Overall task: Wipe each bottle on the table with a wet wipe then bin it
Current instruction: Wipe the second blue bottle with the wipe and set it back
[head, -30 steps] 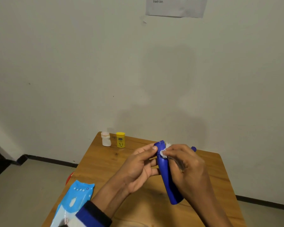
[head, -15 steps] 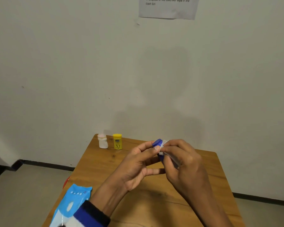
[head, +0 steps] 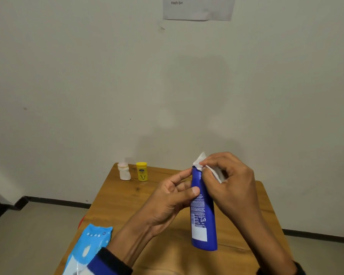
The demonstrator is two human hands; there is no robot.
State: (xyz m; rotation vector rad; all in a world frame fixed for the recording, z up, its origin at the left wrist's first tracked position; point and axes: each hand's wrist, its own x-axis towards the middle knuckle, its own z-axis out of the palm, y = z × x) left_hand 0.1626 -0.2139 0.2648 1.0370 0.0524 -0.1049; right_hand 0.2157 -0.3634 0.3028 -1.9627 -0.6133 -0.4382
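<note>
Wooden desk (head: 115, 197): left hand (head: 167, 201) grips the blue bottle (head: 202, 211); right hand (head: 226, 181) fingers pinch the wet wipe (head: 200, 161) on its cap. Wiping is under way; next, the bottle's body likely needs wiping.

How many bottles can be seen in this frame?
3. The blue bottle is held over the table by the left hand, with the right hand pressing the wet wipe on its top. The white bottle and yellow bottle stand at the far left corner.

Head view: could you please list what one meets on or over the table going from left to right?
Wet wipe pack → white bottle → yellow bottle → left hand → blue bottle → right hand.
</note>
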